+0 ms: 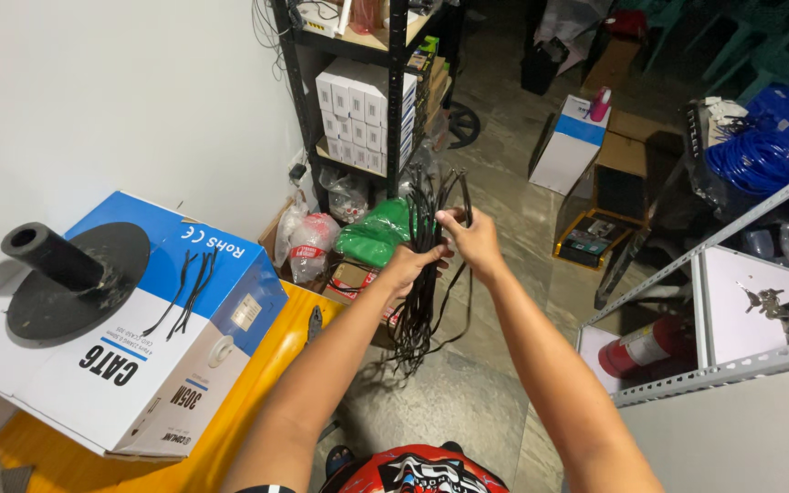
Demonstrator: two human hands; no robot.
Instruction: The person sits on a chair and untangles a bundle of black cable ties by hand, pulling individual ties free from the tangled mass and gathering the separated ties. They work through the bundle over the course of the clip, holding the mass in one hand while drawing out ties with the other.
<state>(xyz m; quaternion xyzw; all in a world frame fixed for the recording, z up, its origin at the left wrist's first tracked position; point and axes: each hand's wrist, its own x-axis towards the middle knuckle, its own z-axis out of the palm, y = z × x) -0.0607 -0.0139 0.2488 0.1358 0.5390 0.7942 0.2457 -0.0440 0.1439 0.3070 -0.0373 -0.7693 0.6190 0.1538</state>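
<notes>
Both hands are raised out in front, clear of the tabletop [230,429], so the bundle of black cable ties [422,274] hangs free over the floor rather than snagging on anything. The left hand [410,265] wraps the bundle about its middle, fingers curled tight around it to keep the strands gathered; the right hand [472,239] is just above, its fingers pinching the upper ends, which fan out a little past the grip. The ties are thin, glossy black strips, many together, their lower ends splaying loosely and one or two curling off to the side. A few loose ties [184,292] lie on the blue-and-white cable box [130,365] at left, beside a black spool flange [70,274].
</notes>
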